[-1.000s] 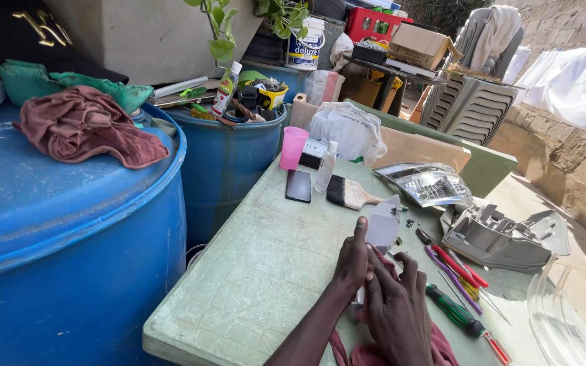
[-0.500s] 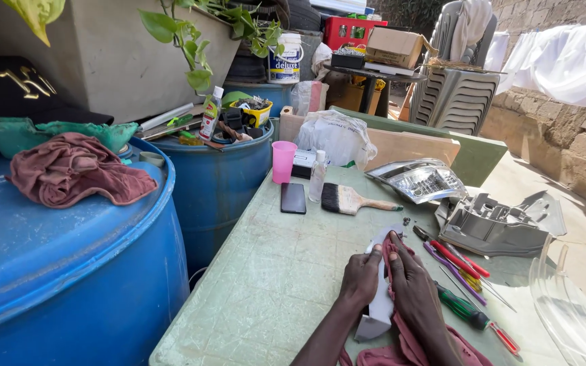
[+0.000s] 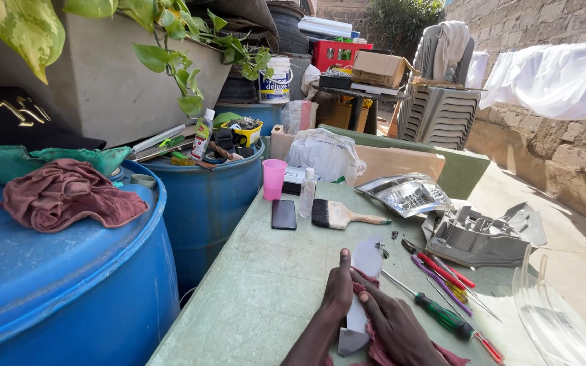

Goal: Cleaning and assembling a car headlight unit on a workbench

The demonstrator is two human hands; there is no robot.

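Observation:
My left hand grips the near part of a thin pale grey plastic strip that lies on the green table, its thumb pointing up along the strip's edge. My right hand lies beside it on the strip, pressing a maroon cloth against the strip. The far end of the strip pokes out past my fingers. Its near end shows below my left hand.
Screwdrivers lie right of my hands, one with a green handle. Farther off lie a paintbrush, a black phone, a pink cup, a headlight housing, a grey plastic part and a clear lens. Blue barrels stand left.
The view has tilted up and my hands now sit lower in the frame. My right hand has slid along the strip toward me with the cloth.

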